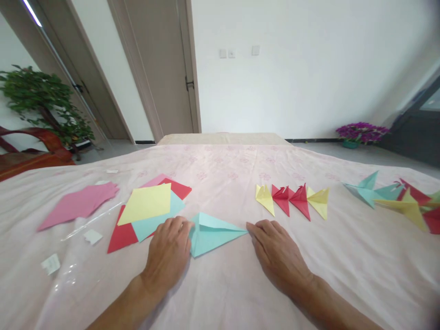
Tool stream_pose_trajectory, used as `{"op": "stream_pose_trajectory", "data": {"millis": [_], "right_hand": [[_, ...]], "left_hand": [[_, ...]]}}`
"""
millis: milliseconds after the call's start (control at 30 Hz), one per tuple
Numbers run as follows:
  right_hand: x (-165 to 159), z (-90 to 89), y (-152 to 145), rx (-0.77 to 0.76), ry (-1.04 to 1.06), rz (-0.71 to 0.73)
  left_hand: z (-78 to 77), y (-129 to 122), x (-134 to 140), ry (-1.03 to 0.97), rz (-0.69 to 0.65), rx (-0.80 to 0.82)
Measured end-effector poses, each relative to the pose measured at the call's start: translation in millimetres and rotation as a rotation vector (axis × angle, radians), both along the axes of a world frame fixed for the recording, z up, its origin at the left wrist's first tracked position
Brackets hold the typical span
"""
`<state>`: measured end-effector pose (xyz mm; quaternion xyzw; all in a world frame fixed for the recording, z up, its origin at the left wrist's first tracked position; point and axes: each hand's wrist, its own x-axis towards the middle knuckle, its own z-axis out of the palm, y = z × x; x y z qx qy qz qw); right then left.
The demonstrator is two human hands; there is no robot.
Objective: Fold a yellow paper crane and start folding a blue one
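Observation:
A light blue sheet of origami paper (216, 237), folded into a kite shape, lies flat in front of me with its long point to the right. My left hand (171, 247) is closed on its wide left end, thumb and fingers at the edge. At the narrow right tip, my right hand (277, 252) pinches the paper between thumb and fingers. One folded flap along the upper side stands slightly raised. Just behind my left hand is a loose pile of square papers, with a yellow sheet (147, 204) on top and blue, red and pink ones underneath.
Pink papers (80, 204) lie at left beside clear plastic wrap (70, 270) and white scraps (92, 237). Folded paper pieces, red (299, 201) and yellow (318, 202), stand in a row right of centre. More folded pieces, including a blue one (367, 190), lie far right on the tablecloth (220, 298).

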<state>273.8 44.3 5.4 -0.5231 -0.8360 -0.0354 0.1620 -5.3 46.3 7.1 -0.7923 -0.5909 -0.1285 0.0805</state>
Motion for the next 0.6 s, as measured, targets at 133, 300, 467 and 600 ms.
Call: {"op": "stream_pose_trajectory", "data": {"millis": [133,300,467,600], "right_hand": [[-5,13.7,2,-0.086,0.097,-0.021],[-25,23.2,14,-0.182,0.111,-0.113],[-42,23.1,29,-0.239,0.141,-0.163],[-41,25.6,40,-0.318,0.149,-0.161]], "left_hand": [[6.6,-18,14,-0.157,-0.021,-0.063],[0.2,-24,24,-0.367,-0.06,-0.123],[-6.8,-30,28,-0.478,-0.337,-0.17],[-5.7,-36,32,-0.479,-0.554,-0.152]]}}
